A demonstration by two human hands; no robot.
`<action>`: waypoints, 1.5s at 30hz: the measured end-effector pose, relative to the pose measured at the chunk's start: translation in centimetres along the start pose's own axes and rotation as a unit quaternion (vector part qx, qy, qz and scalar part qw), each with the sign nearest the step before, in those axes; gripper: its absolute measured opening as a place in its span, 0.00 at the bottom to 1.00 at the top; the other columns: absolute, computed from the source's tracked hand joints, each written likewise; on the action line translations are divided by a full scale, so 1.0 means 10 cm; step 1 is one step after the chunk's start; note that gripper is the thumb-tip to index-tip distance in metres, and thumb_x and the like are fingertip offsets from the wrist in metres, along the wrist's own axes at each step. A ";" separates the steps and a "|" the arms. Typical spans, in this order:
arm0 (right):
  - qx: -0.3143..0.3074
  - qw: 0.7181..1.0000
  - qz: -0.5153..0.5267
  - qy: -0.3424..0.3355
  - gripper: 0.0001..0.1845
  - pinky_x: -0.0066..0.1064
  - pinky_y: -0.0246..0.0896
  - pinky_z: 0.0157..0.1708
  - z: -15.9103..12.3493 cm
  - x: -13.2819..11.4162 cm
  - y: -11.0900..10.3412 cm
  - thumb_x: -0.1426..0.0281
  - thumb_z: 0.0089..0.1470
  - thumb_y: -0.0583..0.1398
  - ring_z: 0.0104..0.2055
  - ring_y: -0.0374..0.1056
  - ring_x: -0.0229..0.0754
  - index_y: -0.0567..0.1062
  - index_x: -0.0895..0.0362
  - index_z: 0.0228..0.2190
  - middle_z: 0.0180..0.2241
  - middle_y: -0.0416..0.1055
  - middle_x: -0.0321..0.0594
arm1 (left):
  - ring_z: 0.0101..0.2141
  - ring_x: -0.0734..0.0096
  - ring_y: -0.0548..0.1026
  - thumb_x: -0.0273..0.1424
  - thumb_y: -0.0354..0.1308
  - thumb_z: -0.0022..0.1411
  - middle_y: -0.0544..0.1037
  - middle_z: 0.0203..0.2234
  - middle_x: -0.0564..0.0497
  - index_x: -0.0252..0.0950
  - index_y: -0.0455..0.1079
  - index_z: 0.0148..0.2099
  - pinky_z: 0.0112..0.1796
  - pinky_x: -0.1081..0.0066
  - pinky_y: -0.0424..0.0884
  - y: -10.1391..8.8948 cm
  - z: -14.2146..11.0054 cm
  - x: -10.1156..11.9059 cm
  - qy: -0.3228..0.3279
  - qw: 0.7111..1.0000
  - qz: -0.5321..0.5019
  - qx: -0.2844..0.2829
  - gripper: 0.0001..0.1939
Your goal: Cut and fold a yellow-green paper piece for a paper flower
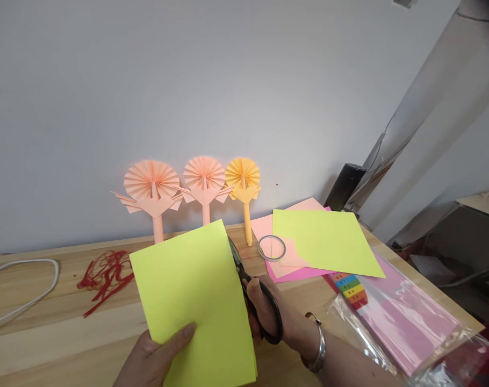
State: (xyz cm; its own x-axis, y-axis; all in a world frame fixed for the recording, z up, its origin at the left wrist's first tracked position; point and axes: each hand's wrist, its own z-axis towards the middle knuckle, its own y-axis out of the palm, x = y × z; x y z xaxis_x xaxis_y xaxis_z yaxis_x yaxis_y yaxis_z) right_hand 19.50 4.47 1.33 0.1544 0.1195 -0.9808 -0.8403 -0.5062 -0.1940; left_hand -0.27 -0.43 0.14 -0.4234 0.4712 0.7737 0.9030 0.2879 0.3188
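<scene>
Yellow-green paper (192, 295), a thick folded sheet or small stack as far as I can tell from here, is held up just above the counter (63, 344), its long axis running from the near edge up and away toward the wall (228, 80), leaning slightly. On my feed, the left hand (158, 352) grips its lower part, apparently to steady the paper against the scissors (277, 317). The right hand (260, 301) is closed through their black handles, with the blades (235, 262) lying along the paper's right edge and pointing wallward. Farther off sit a ring of tape (271, 248), loose pink and yellow-green sheets (325, 242), and paper fans on sticks (204, 174), propped upright against the wall, presumably for support.
</scene>
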 end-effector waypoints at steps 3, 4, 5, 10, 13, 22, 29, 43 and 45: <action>0.001 1.000 0.010 0.003 0.42 0.21 0.46 0.10 0.00 0.00 0.00 0.43 0.56 0.37 0.10 0.54 0.30 0.61 0.59 0.07 0.08 0.57 0.37 | 0.43 0.44 0.76 0.34 0.69 0.42 0.81 0.38 0.43 0.33 0.70 0.49 0.37 0.54 0.76 0.00 0.00 0.00 -0.002 1.000 -0.005 -0.006 0.30; -0.002 1.000 0.009 0.004 0.42 0.22 0.46 0.10 0.00 -0.01 0.00 0.44 0.56 0.37 0.10 0.54 0.30 0.61 0.59 0.07 0.08 0.57 0.37 | 0.43 0.44 0.76 0.34 0.69 0.42 0.81 0.38 0.43 0.33 0.71 0.49 0.37 0.54 0.76 0.00 0.00 0.00 -0.002 1.000 -0.004 -0.005 0.29; -0.005 1.000 0.008 0.003 0.41 0.22 0.46 0.10 -0.01 -0.01 0.00 0.44 0.57 0.38 0.10 0.54 0.30 0.60 0.59 0.07 0.08 0.57 0.37 | 0.43 0.44 0.76 0.34 0.69 0.42 0.81 0.38 0.43 0.33 0.71 0.49 0.37 0.54 0.76 0.00 0.00 0.00 -0.001 1.000 -0.002 -0.003 0.29; 0.005 1.000 -0.007 0.015 0.42 0.22 0.45 0.11 -0.03 -0.09 0.00 0.45 0.57 0.37 0.11 0.53 0.29 0.59 0.59 0.06 0.08 0.56 0.37 | 0.43 0.42 0.75 0.35 0.69 0.42 0.81 0.39 0.43 0.33 0.70 0.50 0.37 0.53 0.76 0.00 0.01 -0.01 -0.001 1.000 -0.006 0.004 0.30; -0.001 1.000 -0.002 0.013 0.42 0.22 0.42 0.10 -0.04 -0.13 -0.01 0.40 0.53 0.36 0.10 0.52 0.29 0.57 0.58 0.06 0.08 0.55 0.36 | 0.43 0.43 0.75 0.35 0.69 0.41 0.81 0.39 0.43 0.34 0.71 0.50 0.37 0.53 0.76 0.00 0.02 -0.02 -0.001 1.000 -0.004 0.005 0.30; -0.024 1.000 0.004 0.001 0.43 0.23 0.46 0.12 -0.06 -0.09 -0.06 0.39 0.51 0.32 0.13 0.54 0.31 0.59 0.58 0.09 0.09 0.56 0.37 | 0.41 0.43 0.77 0.34 0.69 0.41 0.82 0.35 0.42 0.33 0.71 0.49 0.37 0.53 0.76 0.01 -0.01 0.01 -0.003 1.000 0.001 -0.001 0.30; -0.036 0.999 -0.006 0.012 0.41 0.24 0.48 0.13 -0.05 -0.06 -0.07 0.40 0.53 0.33 0.13 0.54 0.32 0.61 0.57 0.11 0.10 0.57 0.36 | 0.42 0.43 0.76 0.37 0.69 0.41 0.82 0.37 0.43 0.34 0.72 0.48 0.37 0.54 0.76 0.02 0.00 -0.01 -0.002 1.000 0.014 0.001 0.30; -0.026 1.000 0.015 0.004 0.40 0.27 0.49 0.15 -0.04 -0.06 -0.07 0.42 0.54 0.34 0.14 0.56 0.34 0.62 0.56 0.13 0.11 0.58 0.37 | 0.43 0.41 0.75 0.35 0.68 0.42 0.82 0.36 0.41 0.32 0.68 0.52 0.35 0.52 0.76 -0.02 0.03 -0.04 -0.014 1.000 0.006 -0.002 0.33; -0.030 0.999 0.017 0.008 0.41 0.27 0.49 0.15 -0.03 -0.06 -0.07 0.40 0.53 0.33 0.14 0.57 0.34 0.62 0.57 0.13 0.10 0.58 0.38 | 0.44 0.42 0.75 0.35 0.68 0.43 0.82 0.37 0.41 0.32 0.67 0.53 0.35 0.52 0.76 -0.02 0.03 -0.04 -0.012 1.000 0.005 -0.008 0.33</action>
State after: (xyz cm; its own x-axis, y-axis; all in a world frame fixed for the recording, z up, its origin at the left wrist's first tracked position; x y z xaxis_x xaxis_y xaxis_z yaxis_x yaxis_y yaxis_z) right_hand 20.16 4.48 1.99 0.1354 0.0883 -0.9868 -0.8127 -0.5598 -0.1616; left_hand -0.35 -0.41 -0.40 -0.4153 0.4943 0.7637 0.9084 0.2702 0.3191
